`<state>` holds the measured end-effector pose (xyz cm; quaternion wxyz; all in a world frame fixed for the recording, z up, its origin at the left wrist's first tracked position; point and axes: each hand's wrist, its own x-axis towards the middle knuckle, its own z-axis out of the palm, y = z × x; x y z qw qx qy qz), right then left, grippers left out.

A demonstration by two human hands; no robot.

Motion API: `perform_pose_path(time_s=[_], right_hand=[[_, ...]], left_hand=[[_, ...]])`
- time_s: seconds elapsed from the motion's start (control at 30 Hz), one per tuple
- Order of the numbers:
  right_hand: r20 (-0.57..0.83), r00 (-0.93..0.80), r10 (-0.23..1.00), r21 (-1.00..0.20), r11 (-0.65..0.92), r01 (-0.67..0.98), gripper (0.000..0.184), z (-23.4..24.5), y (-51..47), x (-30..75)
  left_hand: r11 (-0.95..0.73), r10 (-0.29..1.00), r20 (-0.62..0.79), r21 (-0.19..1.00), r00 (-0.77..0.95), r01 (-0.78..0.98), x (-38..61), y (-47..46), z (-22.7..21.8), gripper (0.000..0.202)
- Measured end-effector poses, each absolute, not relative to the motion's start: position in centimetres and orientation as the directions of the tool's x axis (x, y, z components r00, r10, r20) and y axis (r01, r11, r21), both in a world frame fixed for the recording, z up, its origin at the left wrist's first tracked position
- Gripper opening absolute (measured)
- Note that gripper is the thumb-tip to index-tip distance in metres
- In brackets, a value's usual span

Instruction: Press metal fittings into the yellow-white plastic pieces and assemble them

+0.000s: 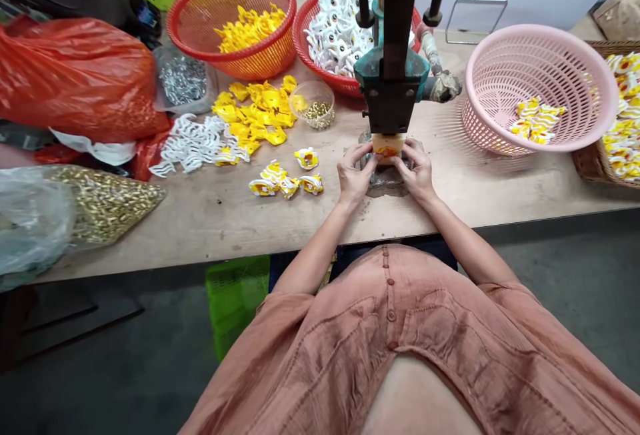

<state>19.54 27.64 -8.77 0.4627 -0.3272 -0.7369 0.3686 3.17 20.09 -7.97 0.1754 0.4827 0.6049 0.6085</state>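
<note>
A small yellow-and-white plastic piece sits under the pale block at the foot of the press. My left hand pinches its left side and my right hand its right side, thumbs toward me. Part of the piece is hidden by the block and my fingers. Left of my hands lie several yellow-and-white assembled pieces. Beyond them are loose yellow plastic parts, white wavy parts and a clear cup with small gold-coloured fittings.
Red baskets hold yellow and white parts at the back. On the right stand a pink basket and a wicker basket. A red bag and a clear bag of gold-coloured pieces lie left.
</note>
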Motion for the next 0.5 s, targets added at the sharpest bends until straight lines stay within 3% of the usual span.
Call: perform_pose_path(time_s=[0.13, 0.5], right_hand=[[0.425, -0.329, 0.843, -0.846, 0.499, 0.188, 0.036, -8.8, 27.6, 19.6], [0.400, -0.242, 0.884, -0.891, 0.437, 0.121, 0.044, -9.6, 26.3, 19.0]], left_hand=[[-0.224, 0.794, 0.376, 0.911, -0.478, 0.345, 3.0, 20.8, -8.6, 0.035], [-0.221, 0.824, 0.342, 0.928, -0.452, 0.300, 3.4, 20.7, -8.6, 0.035]])
